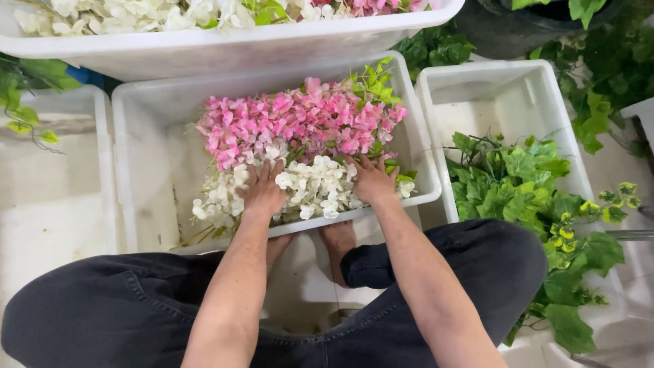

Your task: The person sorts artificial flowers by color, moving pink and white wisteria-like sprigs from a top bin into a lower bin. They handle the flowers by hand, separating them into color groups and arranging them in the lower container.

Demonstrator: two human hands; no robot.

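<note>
Both hands, left hand and right hand, press flat with fingers spread on white artificial blossoms (pink blossoms just beyond) in the middle white tub; gathering gently from underneath should avoid crushing petals.

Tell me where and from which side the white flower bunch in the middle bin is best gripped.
Probably by the stems, from the bin's lower left. The white flower bunch lies flat with its stems trailing that way, clear of the pink flowers. The left hand and right hand press on the loose blossoms, a poorer hold.
</note>
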